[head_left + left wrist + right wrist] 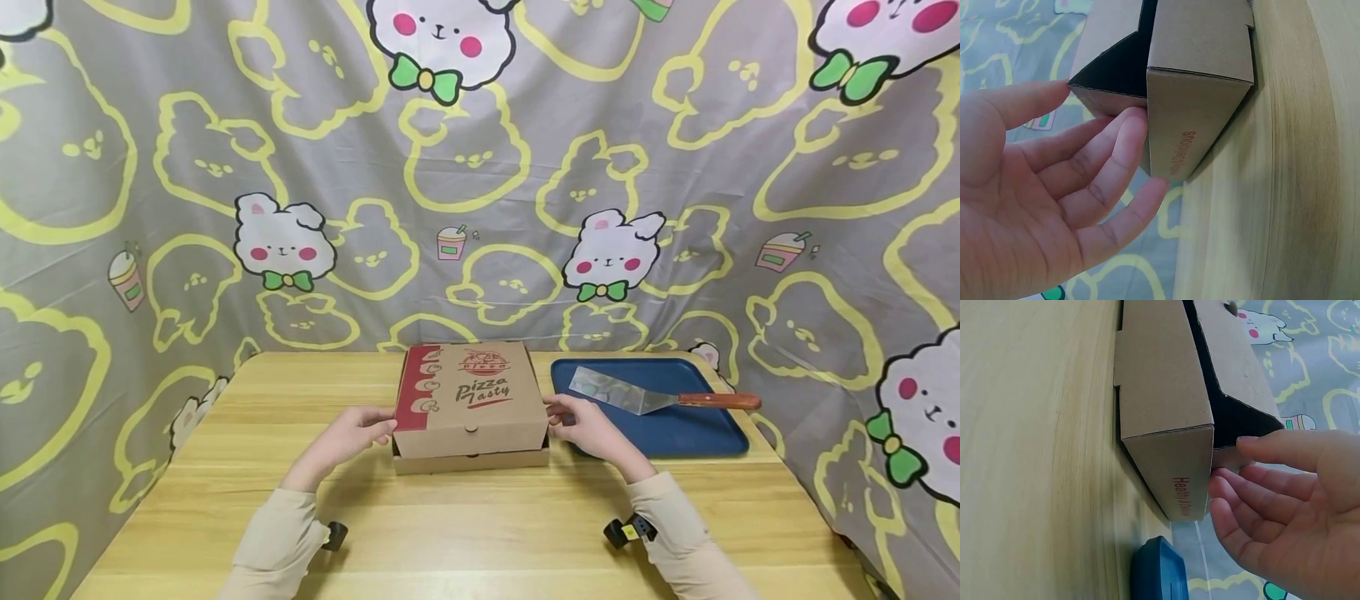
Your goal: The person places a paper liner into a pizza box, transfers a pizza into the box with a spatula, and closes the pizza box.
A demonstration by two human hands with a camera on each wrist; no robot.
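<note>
A brown cardboard pizza box (472, 462) with a red stripe and "Pizza Tasty" print rests on the table. Its lid (491, 383) is lifted slightly, leaving a dark gap along the front above the tray part. At the lid's left front corner my left hand (360, 433) pinches the edge, thumb tip on the corner and fingers along the side. On the opposite side, my right hand (585, 423) holds the right front corner of the lid. In the right wrist view the thumb (1272, 447) lies at the gap, with the other fingers beside the side wall.
Right of the box lies a blue tray (652, 437), close to my right hand. Across it rests a pizza server with a metal blade (611, 392) and a wooden handle (716, 401) that overhangs the tray's right rim. A patterned curtain (480, 183) hangs behind the wooden table (465, 533).
</note>
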